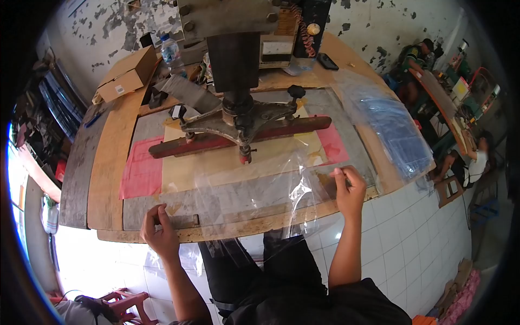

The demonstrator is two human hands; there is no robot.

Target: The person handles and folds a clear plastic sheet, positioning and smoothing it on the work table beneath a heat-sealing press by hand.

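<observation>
Head view: clear film [254, 203] spreads between left grip [160, 234] and right grip [351, 190]

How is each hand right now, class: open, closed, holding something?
Left hand: fingers curled closed; any hold cannot be told.
Right hand: closed, apparently pinching the clear plastic film.

No lettering or number can be read: the white label [119, 89] on the cardboard box [127, 71], the bottle [170, 50] and the pale panel [276, 47] on the machine [233, 62] show only illegible marks.
</observation>
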